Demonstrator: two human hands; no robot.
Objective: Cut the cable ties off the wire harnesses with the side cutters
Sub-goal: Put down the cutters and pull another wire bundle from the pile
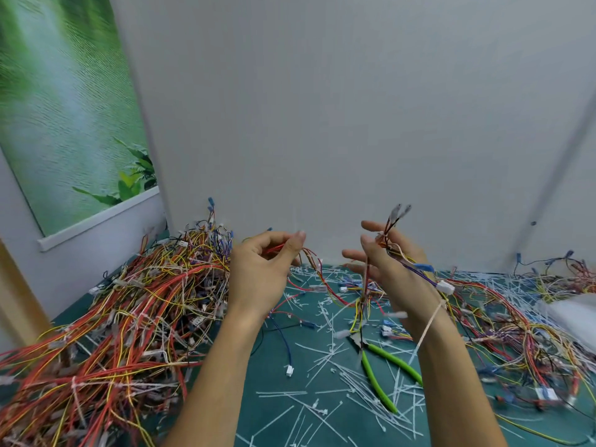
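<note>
No text reads clearly; pale marks on the mat (274, 382) may be print.

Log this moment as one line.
left hand: pinches wire harness | right hand: holds same harness | side cutters: lying on green mat, untouched | cut cable ties: scattered on mat

Grn side cutters (374, 380) lying open, harness (422, 267) raised, cut ties (325, 356) strewn

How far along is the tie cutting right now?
Done: cut ties litter the mat, with spread harnesses at right. In hand: the left hand and right hand hold one harness, a white tie still on it; the side cutters lie on the mat. Left: the big pile at left, ties visible.
</note>
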